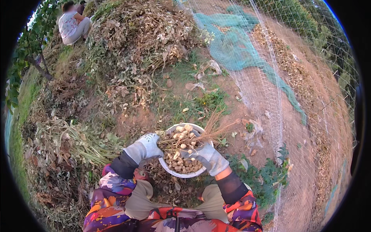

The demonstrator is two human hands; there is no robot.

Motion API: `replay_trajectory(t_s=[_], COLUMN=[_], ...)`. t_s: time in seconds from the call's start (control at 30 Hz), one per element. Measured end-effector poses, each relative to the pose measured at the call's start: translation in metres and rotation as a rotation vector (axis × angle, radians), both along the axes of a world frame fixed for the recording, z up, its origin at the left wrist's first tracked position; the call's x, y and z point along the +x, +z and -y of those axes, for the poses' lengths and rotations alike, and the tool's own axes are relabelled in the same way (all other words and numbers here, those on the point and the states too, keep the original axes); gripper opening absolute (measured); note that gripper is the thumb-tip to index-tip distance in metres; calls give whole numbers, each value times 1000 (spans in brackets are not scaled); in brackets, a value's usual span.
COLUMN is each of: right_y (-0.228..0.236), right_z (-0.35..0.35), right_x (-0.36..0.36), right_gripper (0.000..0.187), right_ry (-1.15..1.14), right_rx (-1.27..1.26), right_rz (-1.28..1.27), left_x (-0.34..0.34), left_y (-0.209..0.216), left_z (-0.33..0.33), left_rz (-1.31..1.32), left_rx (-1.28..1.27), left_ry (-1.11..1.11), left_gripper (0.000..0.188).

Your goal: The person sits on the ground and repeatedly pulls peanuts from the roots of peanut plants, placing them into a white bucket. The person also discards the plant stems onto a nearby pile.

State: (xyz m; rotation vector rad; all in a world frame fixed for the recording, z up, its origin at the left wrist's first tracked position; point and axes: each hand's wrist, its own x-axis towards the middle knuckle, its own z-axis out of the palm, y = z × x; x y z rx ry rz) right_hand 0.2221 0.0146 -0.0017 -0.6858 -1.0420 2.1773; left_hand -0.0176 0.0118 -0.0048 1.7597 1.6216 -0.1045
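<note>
A bunch of peanut plant [184, 140] with pale pods hangs over a white bucket [168, 171]. Its thin, wiry roots [214, 129] fan out toward the upper right. My right hand [209, 156], in a grey-white work glove, is closed around the bunch on its right side. On the left, my left hand [144, 148], gloved alike, grips the bunch by the bucket's rim; its fingertips are partly hidden. Loose peanuts [185, 167] lie in the bucket below.
Pulled plants [85, 141] lie to my left, and a large heap of them [143, 34] rises ahead. White netting [293, 154] and green mesh [235, 46] stretch along the right. Leafy weeds [259, 179] grow near my right knee. Another person [73, 25] sits far left.
</note>
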Motion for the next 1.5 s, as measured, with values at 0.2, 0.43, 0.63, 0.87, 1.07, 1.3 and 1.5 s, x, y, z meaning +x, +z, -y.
replay_trajectory(t_s=[0.2,0.43,0.63,0.87,1.07,1.3,1.5], right_y=[-23,-30,-30,-31,-50,-41,-88], right_z=[-13,1,-9,-4,3,-19,-12], right_x=[3,11,14,5,10,-10,3], right_gripper=[77,80,73,48,34,55,57], right_ry=[101,31,283,606,411,694,50], right_rx=[290,-202,347,1089,1184,884,745], right_rz=[385,-60,662,1455,1406,1474,1006], left_x=[7,0,5,5,11,-6,-10], left_y=[9,-22,-16,-11,-3,-14,-56], left_z=[-1,3,-1,-5,-6,-1,9], left_rz=[13,349,166,-135,-251,15,583], left_rx=[-162,-77,-164,-226,-149,-354,-412], left_ry=[9,46,67,-86,-133,-1,172], left_gripper=[56,33,35,48,49,40,44])
